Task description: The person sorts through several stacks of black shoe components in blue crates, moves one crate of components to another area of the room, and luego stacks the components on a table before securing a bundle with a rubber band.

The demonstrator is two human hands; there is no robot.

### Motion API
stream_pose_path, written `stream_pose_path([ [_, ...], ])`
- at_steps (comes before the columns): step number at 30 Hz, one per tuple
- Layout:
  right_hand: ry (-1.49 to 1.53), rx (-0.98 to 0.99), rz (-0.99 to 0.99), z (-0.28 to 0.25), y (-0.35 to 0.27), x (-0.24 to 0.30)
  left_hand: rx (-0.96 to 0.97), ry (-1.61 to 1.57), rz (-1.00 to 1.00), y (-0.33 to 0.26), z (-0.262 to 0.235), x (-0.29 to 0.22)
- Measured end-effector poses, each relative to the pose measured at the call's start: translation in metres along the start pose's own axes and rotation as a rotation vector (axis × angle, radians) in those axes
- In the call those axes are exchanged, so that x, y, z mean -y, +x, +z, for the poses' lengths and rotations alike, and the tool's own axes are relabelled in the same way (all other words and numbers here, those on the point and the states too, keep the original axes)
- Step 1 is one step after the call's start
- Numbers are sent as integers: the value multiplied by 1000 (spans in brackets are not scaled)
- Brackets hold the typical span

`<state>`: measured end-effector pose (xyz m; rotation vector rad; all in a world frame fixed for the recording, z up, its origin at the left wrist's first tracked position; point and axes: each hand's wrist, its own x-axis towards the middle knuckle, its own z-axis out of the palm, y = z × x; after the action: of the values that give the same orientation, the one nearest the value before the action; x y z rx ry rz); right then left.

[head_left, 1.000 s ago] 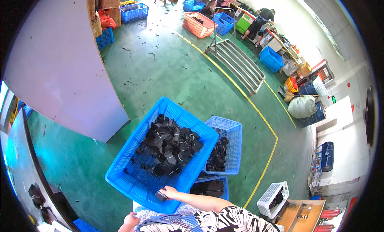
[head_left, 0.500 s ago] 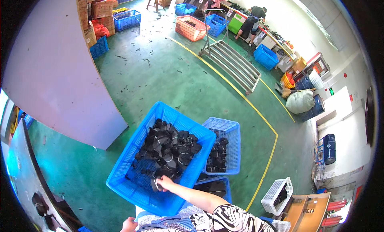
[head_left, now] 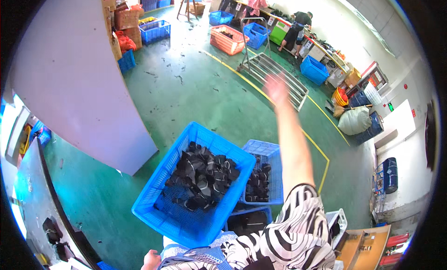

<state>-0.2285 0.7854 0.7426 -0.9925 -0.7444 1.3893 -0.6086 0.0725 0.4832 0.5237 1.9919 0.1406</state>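
Note:
A large blue plastic crate point(head_left: 160, 177) rests tilted in front of my body. Inside lies a heap of black fabric-like bundles point(head_left: 202, 174), several tied with pale bands. My right arm reaches out past the crate's right side. Well above the floor is my right hand point(head_left: 278, 91), motion-blurred, its fingers seemingly stretched out and nothing visible in it. Low at the frame's bottom, left of the crate's near corner, my left hand point(head_left: 151, 260) shows only in part; its fingers are mostly hidden.
Right of the crate stand a second blue crate point(head_left: 274, 177) of black bundles and a darker-filled one point(head_left: 249, 222). A pale partition point(head_left: 84, 84) rises at left. Farther off are a metal trolley point(head_left: 274, 77), an orange crate point(head_left: 228, 40) and people at a long bench.
My right hand has let go of a black bundle in the crate and swung up and out to the right. My left hand stays low. The view has shifted slightly.

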Motion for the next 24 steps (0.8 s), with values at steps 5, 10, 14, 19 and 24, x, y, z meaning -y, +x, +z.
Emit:
stream_pose_path([
  [5,-107,322,-27,34,1,-20,-137,-133,163,68,28,65],
  [10,-344,377,368,-12,-118,-167,-75,-34,223,53,37,35],
  [14,-531,281,543,-73,-166,-202,-32,74,236,38,28,-4],
  [19,-536,114,565,-135,-181,-208,-38,85,183,24,14,-39],
  [24,-497,-32,573,-174,-203,-219,-30,127,202,24,13,-44],
])
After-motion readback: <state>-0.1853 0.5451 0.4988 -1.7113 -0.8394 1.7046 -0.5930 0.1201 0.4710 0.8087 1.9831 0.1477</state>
